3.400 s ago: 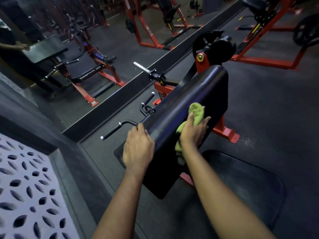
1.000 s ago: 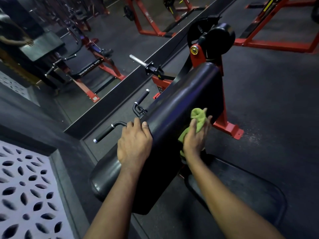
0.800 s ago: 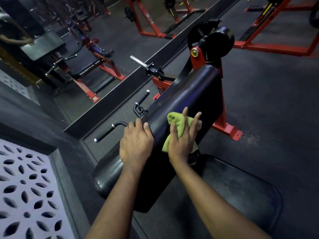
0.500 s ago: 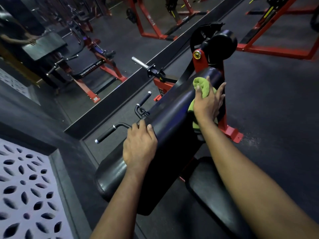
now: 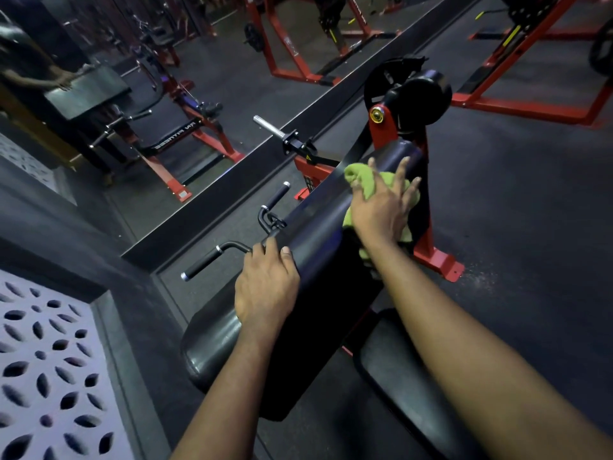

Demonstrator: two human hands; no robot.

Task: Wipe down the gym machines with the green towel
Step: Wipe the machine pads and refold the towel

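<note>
A long black arm pad [image 5: 318, 234] of a red-framed curl machine [image 5: 431, 257] slopes away from me. Near its far end my right hand [image 5: 381, 210] presses the bunched green towel [image 5: 356, 175] flat against the pad, fingers straight and spread. Part of the towel hangs below my wrist. My left hand [image 5: 265, 287] rests on the pad's upper edge nearer to me, fingers lying over the ridge, holding nothing.
Black curl handles [image 5: 202, 267] and a chrome weight sleeve [image 5: 268, 127] stick out left of the pad. The black seat [image 5: 398, 376] lies under my right forearm. A wall mirror [image 5: 199, 94] runs along the left, a patterned panel [image 5: 43, 376] near left, more red machines [image 5: 530, 104] behind.
My right hand swept the towel from the pad's middle up to its far end, then back a little toward me, fingers now spread wider. My left hand stayed on the edge.
</note>
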